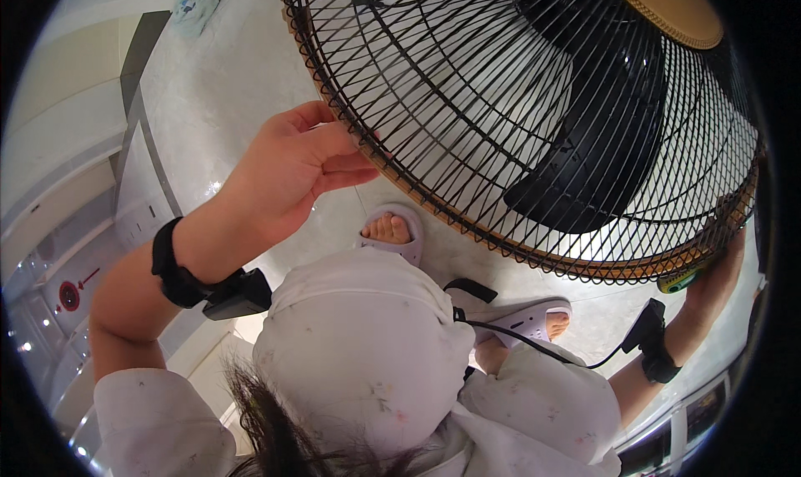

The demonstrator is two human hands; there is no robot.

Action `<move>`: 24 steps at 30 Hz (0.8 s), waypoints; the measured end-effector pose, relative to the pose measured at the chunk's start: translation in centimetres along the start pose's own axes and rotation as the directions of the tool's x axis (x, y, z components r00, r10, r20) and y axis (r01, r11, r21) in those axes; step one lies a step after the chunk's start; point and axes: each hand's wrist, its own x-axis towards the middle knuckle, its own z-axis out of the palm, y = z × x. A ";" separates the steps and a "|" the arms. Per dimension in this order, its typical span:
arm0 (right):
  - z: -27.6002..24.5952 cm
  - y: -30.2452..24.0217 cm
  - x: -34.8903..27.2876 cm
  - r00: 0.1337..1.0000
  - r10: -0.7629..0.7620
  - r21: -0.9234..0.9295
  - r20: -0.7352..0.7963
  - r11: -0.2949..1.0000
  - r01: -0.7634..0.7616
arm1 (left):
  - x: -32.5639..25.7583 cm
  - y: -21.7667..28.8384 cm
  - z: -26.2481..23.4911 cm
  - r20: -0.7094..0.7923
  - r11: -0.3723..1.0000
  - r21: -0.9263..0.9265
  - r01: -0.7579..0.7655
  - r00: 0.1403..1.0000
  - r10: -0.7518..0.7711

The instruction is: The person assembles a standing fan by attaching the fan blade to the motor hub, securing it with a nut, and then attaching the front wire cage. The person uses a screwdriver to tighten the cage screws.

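Observation:
A fan with a black wire guard (434,85) and a brown-gold rim fills the upper right. Dark blades (584,168) show through the wires, and a gold round cap (672,8) sits at its centre. My left hand (304,160) grips the left edge of the rim, with its fingertips partly behind the wires. At the lower right edge of the guard is my right hand (722,268), its fingers mostly hidden by the rim. A green-and-yellow object (678,282), rounded at its end, pokes out from that hand under the rim; its kind is unclear.
Below is a pale glossy floor (225,85). My feet in lilac slippers (534,317) stand under the fan. Black devices (238,295) are strapped to both wrists, and a black cable (534,348) runs toward the right one. White cabinets (75,135) line the left.

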 end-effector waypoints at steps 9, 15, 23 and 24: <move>0.5 -0.1 -0.2 0.997 -0.073 -0.092 -0.012 0.993 0.072 | 1.2 -2.5 -1.3 0.093 0.960 -0.259 -0.110 0.986 0.138; 0.6 -0.6 0.0 0.985 -0.111 -0.183 0.132 0.974 0.134 | 2.9 -4.3 -1.7 0.175 0.912 -0.288 -0.291 0.921 0.349; 0.4 0.3 0.5 0.995 -0.096 -0.037 0.038 0.995 0.097 | 4.0 -3.5 -1.6 0.119 0.868 -0.400 -0.292 0.923 0.366; 0.4 0.2 0.7 0.994 -0.093 -0.024 0.048 0.995 0.095 | 4.0 -3.3 -1.6 0.119 0.873 -0.392 -0.291 0.925 0.361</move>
